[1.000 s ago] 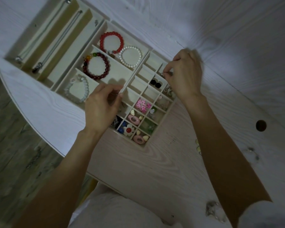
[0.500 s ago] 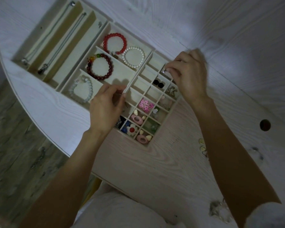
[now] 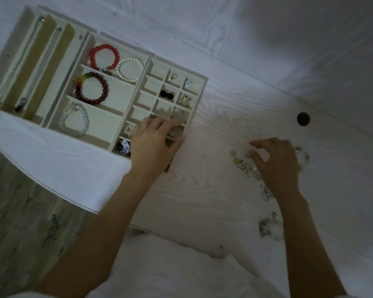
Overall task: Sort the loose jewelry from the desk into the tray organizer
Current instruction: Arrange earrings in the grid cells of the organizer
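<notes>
The wooden tray organizer point(image 3: 199, 100) lies at the upper left of the white desk. It holds chains point(image 3: 26, 61), a red bracelet point(image 3: 103, 57), a pearl bracelet point(image 3: 130, 69), a dark red bracelet point(image 3: 91, 88) and a clear bead bracelet point(image 3: 74, 120). Black studs point(image 3: 167, 95) and gold earrings point(image 3: 185, 101) sit in its small cells. My left hand point(image 3: 153, 143) rests on the tray's near right corner, fingers spread, and hides several cells. My right hand point(image 3: 276, 162) hovers over the loose jewelry point(image 3: 243, 164) on the desk, fingers loosely bent and apart, holding nothing that I can see.
More loose pieces point(image 3: 267, 226) lie nearer to me beside my right forearm. A round cable hole point(image 3: 303, 118) is at the back right. The desk's curved edge point(image 3: 52, 168) drops to the floor on the left. A wall runs along the far side.
My right hand left the tray's far small cells and moved right and down to the loose jewelry. My left hand shifted from the tray's middle divider to its near right corner. The view turned right.
</notes>
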Available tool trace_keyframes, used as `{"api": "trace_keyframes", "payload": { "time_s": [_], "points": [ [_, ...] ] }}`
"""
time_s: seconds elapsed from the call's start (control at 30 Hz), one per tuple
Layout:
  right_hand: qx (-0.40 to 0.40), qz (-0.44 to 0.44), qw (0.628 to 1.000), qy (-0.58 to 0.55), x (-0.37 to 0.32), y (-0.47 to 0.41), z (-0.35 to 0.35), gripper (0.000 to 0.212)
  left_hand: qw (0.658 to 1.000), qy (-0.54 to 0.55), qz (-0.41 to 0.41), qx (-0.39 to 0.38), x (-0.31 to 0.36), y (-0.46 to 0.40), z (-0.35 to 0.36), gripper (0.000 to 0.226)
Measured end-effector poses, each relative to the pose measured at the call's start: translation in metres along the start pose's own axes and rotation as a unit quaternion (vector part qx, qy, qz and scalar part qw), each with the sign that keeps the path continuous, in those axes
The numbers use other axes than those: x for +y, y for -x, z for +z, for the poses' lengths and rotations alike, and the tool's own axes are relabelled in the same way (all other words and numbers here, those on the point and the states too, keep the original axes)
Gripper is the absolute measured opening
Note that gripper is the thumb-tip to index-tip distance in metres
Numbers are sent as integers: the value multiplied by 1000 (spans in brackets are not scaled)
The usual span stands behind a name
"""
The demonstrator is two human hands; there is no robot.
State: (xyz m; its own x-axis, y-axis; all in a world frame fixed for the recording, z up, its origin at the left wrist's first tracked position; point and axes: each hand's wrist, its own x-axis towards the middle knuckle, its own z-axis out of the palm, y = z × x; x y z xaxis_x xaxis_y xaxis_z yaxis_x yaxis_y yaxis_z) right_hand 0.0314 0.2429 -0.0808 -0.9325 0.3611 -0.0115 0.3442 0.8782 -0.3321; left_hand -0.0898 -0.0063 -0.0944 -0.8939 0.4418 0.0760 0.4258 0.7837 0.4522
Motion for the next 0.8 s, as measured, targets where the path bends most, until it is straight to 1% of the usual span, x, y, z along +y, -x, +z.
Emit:
{"api": "trace_keyframes", "payload": {
  "time_s": [0.07, 0.17, 0.27, 0.4, 0.47, 0.6, 0.63, 0.73, 0.8],
  "points": [
    [-4, 21, 1000, 13, 2, 11, 5, 15, 1000, -5, -15, -14, 5, 1, 4, 30],
    [19, 2, 999, 42, -9, 12, 13, 14, 1000, 0, -19, -10, 9, -1, 5, 21],
    [40, 12, 997, 65, -15, 11, 18, 14, 1000, 7, -14, -1, 17, -1, 3, 15],
    [73, 47, 996, 34, -10, 16, 20, 16, 999, 26, -28, 2, 20, -2, 2, 15],
    [76, 64, 995, 28, -8, 18, 20, 14, 999, 38, -34, 1, 21, -2, 3, 15],
    [1, 139, 990, -23, -5, 18, 21, 14, 998, 51, -35, -4, 21, -2, 4, 16],
    [-6, 148, 988, -33, -5, 17, 22, 13, 998, 51, -36, -5, 21, -2, 4, 16],
    [-16, 153, 987, -41, -8, 12, 20, 9, 998, 45, -39, -5, 21, -2, 4, 16],
    [-43, 147, 988, -22, -10, 8, 20, 9, 998, 44, -40, -4, 20, -2, 4, 15]
  ]
}}
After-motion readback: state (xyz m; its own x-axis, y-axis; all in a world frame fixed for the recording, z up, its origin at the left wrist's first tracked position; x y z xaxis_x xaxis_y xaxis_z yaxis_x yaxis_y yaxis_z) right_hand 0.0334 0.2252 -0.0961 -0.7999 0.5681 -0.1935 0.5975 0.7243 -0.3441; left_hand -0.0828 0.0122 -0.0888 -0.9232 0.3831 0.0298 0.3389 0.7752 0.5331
